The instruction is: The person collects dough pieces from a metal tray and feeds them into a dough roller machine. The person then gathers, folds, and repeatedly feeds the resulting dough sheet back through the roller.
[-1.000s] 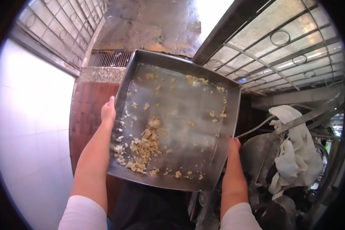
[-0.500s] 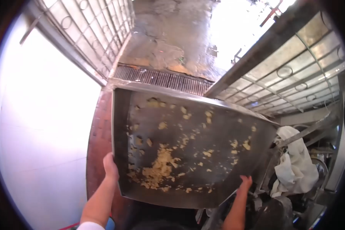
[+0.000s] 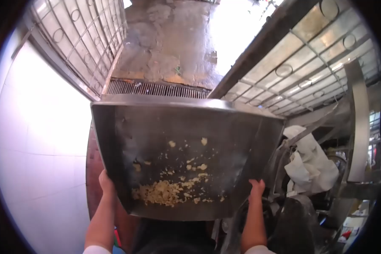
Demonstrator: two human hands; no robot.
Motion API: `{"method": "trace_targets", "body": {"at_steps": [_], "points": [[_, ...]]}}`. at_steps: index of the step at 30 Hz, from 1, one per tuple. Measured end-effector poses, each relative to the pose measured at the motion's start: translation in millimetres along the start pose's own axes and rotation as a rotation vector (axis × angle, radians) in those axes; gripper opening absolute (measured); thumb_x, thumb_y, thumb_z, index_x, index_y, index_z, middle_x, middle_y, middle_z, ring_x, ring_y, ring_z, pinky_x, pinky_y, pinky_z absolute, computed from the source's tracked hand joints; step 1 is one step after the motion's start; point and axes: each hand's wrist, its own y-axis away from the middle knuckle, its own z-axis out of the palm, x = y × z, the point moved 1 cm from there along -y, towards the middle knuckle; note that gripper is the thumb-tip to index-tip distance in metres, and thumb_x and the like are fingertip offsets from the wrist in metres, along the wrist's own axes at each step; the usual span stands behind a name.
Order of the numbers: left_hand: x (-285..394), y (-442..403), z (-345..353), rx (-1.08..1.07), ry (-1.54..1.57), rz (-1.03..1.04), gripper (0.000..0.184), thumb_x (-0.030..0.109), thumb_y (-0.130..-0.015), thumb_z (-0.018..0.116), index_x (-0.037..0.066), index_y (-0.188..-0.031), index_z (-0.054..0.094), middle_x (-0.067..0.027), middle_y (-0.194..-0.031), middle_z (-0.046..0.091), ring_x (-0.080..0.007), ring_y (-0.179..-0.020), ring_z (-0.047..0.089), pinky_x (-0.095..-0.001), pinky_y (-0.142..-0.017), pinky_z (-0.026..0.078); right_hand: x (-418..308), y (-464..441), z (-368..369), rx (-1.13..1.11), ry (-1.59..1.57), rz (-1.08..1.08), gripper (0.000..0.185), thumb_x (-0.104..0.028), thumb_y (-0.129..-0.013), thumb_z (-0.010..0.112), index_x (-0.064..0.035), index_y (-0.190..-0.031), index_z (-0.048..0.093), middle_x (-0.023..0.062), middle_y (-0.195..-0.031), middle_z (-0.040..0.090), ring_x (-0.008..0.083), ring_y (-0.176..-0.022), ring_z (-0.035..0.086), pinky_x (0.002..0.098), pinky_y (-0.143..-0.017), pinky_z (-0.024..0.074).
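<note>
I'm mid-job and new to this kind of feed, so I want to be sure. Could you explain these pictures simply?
There is no robot here: these are a person's bare hands. Every picture comes from one camera worn on the head, looking forward and down. The left hand and right hand hold a deep metal tray by opposite sides. Pale yellow crumbs lie in it, mostly heaped toward the near left corner; I cannot tell what they are. Beyond the tray is a drain grating, and to the right is a whitish cloth.

Crumbs (image 3: 160, 193) lie mostly near-left in the tray (image 3: 186, 122).
</note>
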Motion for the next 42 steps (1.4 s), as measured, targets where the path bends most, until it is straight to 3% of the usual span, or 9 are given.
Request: {"method": "trace_targets", "body": {"at_steps": [5, 9, 21, 23, 26, 29, 31, 38, 42], "points": [[-24.6, -25.0, 43.6, -0.077, 0.269, -0.153, 0.036, 0.028, -0.095, 0.045, -0.002, -0.097, 0.065, -0.0065, -0.087, 0.065, -0.0154, -0.077, 0.06, -0.0283, -0.07, 0.047, 10.3, -39.1, 0.5, 0.007, 0.126, 0.046, 0.025, -0.003, -0.07, 0.064, 0.0006, -0.094, 0.062, 0.0054, -0.093, 0.063, 0.0187, -0.085, 0.058, 0.0311, -0.078, 0.0437], [-45.1, -46.4, 80.4, -0.02, 0.127, -0.171, 0.047, 0.039, -0.097, 0.047, -0.003, -0.106, 0.064, -0.0075, -0.097, 0.064, -0.0146, -0.088, 0.058, -0.0277, -0.079, 0.045, 56.7, -80.6, 0.4, 0.028, 0.212, 0.122, 0.014, -0.012, -0.074, 0.068, -0.0025, -0.081, 0.062, 0.0016, -0.081, 0.06, 0.0147, -0.076, 0.055, 0.0311, -0.07, 0.0429], [-88.0, -105.1, 143.8, -0.138, -0.14, -0.294, 0.058, 0.047, -0.093, 0.052, -0.006, -0.113, 0.062, -0.008, -0.105, 0.063, -0.0146, -0.096, 0.055, -0.0276, -0.087, 0.041, 108.9, -179.2, 22.9, 0.057, 0.5, 0.258, 0.038, -0.037, -0.074, 0.075, -0.0041, -0.072, 0.055, 0.0001, -0.072, 0.048, 0.0139, -0.07, 0.043, 0.0337, -0.068, 0.0393], [-97.5, -110.7, 145.7, -0.135, -0.209, -0.195, 0.052, 0.049, -0.093, 0.051, -0.002, -0.093, 0.064, -0.0045, -0.088, 0.061, -0.0148, -0.078, 0.053, -0.0306, -0.075, 0.042, 106.5, -188.7, 25.9, 0.09, 0.526, 0.197, 0.046, -0.039, -0.073, 0.075, -0.0034, -0.059, 0.049, 0.0003, -0.061, 0.042, 0.0149, -0.063, 0.04, 0.0354, -0.061, 0.0384], [-103.9, -105.3, 135.6, -0.119, -0.532, -0.046, 0.057, 0.053, -0.092, 0.051, 0.001, -0.068, 0.059, -0.0012, -0.063, 0.053, -0.0139, -0.06, 0.044, -0.0336, -0.06, 0.04, 98.8, -204.6, 28.4, 0.028, 0.658, 0.259, 0.035, -0.034, -0.074, 0.076, -0.0037, -0.082, 0.06, 0.0034, -0.077, 0.056, 0.0169, -0.076, 0.051, 0.0348, -0.075, 0.0422], [-113.1, -66.3, 114.6, -0.09, -0.727, -0.017, 0.061, 0.055, -0.092, 0.05, 0.001, -0.064, 0.055, -0.0006, -0.058, 0.044, -0.0109, -0.059, 0.04, -0.0308, -0.056, 0.036, 63.7, -183.1, 55.9, 0.227, 0.957, -0.22, 0.034, -0.029, -0.074, 0.074, -0.0026, -0.083, 0.056, 0.0105, -0.085, 0.06, 0.0268, -0.079, 0.056, 0.0402, -0.074, 0.0455], [-110.7, -60.4, 117.6, -0.078, -0.647, -0.096, 0.06, 0.055, -0.092, 0.05, 0.003, -0.062, 0.051, 0.0009, -0.058, 0.042, -0.0099, -0.058, 0.037, -0.03, -0.054, 0.034, 47.6, -162.7, 88.5, 0.266, 0.979, -0.702, 0.038, -0.024, -0.076, 0.072, -0.0038, -0.103, 0.055, 0.0135, -0.108, 0.059, 0.0327, -0.1, 0.056, 0.0426, -0.088, 0.0445], [-95.6, -56.8, 123.9, -0.085, -0.527, -0.129, 0.054, 0.05, -0.094, 0.051, 0.008, -0.059, 0.042, 0.0055, -0.059, 0.035, -0.0067, -0.057, 0.031, -0.0282, -0.051, 0.028, 108.7, -168.8, 205.6, -0.348, 0.986, -0.425, 0.066, -0.035, -0.085, 0.061, -0.0009, -0.137, 0.039, 0.0238, -0.146, 0.03, 0.0382, -0.134, 0.032, 0.0421, -0.107, 0.0316], [-93.8, -51.5, 115.9, -0.098, -0.551, -0.12, 0.052, 0.048, -0.095, 0.05, 0.01, -0.06, 0.041, 0.0065, -0.059, 0.034, -0.0058, -0.057, 0.03, -0.0273, -0.05, 0.026, 167.1, -129.6, 233.4, -0.391, 1.242, -0.617, 0.074, -0.04, -0.088, 0.054, 0.0042, -0.141, 0.028, 0.0275, -0.148, 0.022, 0.0415, -0.139, 0.02, 0.0465, -0.113, 0.0198]]}}
